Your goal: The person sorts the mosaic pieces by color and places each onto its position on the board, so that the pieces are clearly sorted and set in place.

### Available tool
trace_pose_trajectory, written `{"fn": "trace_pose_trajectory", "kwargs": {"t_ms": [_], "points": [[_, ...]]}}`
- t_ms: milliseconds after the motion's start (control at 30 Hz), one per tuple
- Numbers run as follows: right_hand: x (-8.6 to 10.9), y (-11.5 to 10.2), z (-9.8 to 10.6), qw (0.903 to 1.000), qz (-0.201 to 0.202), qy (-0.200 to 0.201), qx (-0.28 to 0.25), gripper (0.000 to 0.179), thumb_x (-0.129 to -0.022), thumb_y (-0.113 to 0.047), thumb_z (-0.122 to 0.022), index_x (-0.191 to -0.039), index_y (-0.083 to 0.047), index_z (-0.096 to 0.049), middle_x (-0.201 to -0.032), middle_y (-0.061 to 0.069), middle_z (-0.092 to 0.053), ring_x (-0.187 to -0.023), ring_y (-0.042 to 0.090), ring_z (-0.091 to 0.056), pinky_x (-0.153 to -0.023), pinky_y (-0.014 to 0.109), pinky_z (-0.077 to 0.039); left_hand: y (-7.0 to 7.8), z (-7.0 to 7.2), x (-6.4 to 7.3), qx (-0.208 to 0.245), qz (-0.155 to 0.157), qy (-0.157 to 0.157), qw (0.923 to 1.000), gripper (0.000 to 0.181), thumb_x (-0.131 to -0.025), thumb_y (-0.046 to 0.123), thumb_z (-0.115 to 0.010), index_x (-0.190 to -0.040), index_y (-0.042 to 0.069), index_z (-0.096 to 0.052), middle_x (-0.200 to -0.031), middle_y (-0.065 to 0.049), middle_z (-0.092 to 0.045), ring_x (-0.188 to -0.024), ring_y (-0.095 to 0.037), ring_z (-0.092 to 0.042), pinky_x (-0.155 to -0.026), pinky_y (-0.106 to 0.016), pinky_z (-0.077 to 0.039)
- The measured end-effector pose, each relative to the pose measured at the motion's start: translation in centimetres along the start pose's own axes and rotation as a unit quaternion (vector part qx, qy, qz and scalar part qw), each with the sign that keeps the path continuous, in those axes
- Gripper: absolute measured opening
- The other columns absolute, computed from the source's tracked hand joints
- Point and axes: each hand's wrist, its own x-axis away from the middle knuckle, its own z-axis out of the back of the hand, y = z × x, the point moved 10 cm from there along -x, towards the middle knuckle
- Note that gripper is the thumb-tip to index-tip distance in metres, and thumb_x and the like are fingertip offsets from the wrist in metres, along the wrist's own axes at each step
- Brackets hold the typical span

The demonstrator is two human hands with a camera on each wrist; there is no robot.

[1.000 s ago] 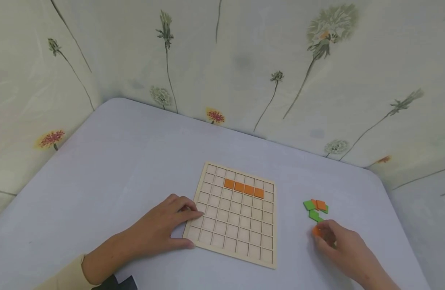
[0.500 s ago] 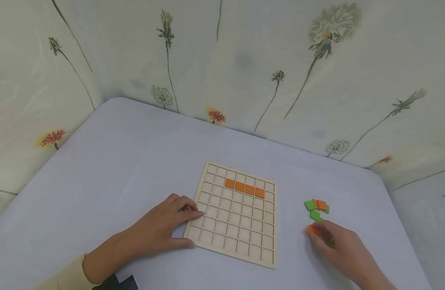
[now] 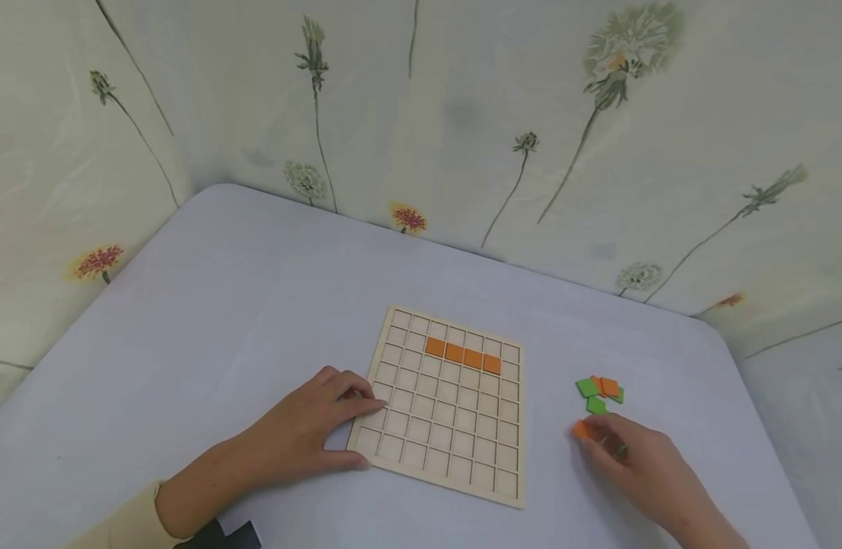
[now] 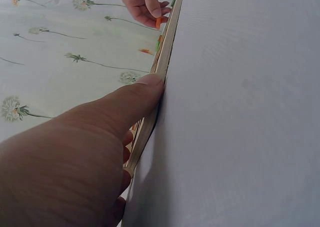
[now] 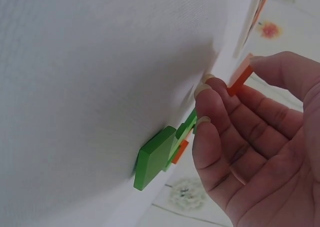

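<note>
In the head view, a pale wooden grid board (image 3: 435, 412) lies on the table with a row of several orange square tiles (image 3: 463, 355) in its upper cells. My left hand (image 3: 304, 427) rests at the board's left side, index fingertip on the left edge and thumb at the near corner. To the right of the board, my right hand (image 3: 641, 457) pinches an orange square tile (image 5: 241, 74) between thumb and fingers, just above the table. Just beyond that hand lies a small heap of green tiles (image 3: 587, 387) and orange tiles (image 3: 609, 387). A green tile (image 5: 155, 157) shows close by in the right wrist view.
The table (image 3: 256, 305) has a plain pale cover. A wall hanging (image 3: 428, 114) with flower prints stands behind it. A dark object (image 3: 222, 536) sits below my left wrist at the bottom edge.
My right hand has shifted slightly left with the orange tile, which now shows more beyond the fingertips. The left hand, the board and its row of tiles have stayed put.
</note>
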Motion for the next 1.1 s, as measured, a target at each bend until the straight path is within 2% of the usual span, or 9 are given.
{"fn": "trace_pose_trajectory", "kwargs": {"t_ms": [433, 867, 1100], "points": [[-0.2, -0.9, -0.1, 0.9999, -0.007, -0.013, 0.001, 0.031, -0.093, -0.017, -0.079, -0.122, -0.007, -0.073, -0.100, -0.004, -0.071, -0.081, 0.014, -0.059, -0.067, 0.028, -0.053, 0.0, 0.2, 0.1, 0.004, -0.004, 0.005, 1.0000, 0.067, -0.086, 0.050, -0.084, -0.145, 0.022, -0.064, -0.137, 0.012, -0.052, -0.122, -0.010, -0.043, -0.103, -0.032, -0.046], [-0.3, -2.7, 0.4, 0.9994, 0.032, 0.009, -0.010, 0.026, -0.093, -0.017, -0.080, -0.118, -0.011, -0.075, -0.101, -0.007, -0.072, -0.081, 0.010, -0.060, -0.067, 0.026, -0.053, 0.0, 0.1, 0.1, 0.004, 0.000, 0.002, 1.0000, 0.067, -0.087, 0.050, -0.083, -0.145, 0.022, -0.064, -0.137, 0.013, -0.051, -0.124, -0.010, -0.043, -0.104, -0.032, -0.046], [-0.4, -3.3, 0.0, 0.9997, 0.022, -0.005, -0.009, 0.027, -0.093, -0.018, -0.080, -0.120, -0.012, -0.075, -0.101, -0.007, -0.072, -0.081, 0.010, -0.060, -0.067, 0.026, -0.054, 0.0, 0.1, 0.1, 0.005, -0.002, 0.003, 1.0000, 0.066, -0.086, 0.049, -0.084, -0.144, 0.021, -0.065, -0.136, 0.013, -0.052, -0.123, -0.010, -0.043, -0.104, -0.032, -0.045]]}}
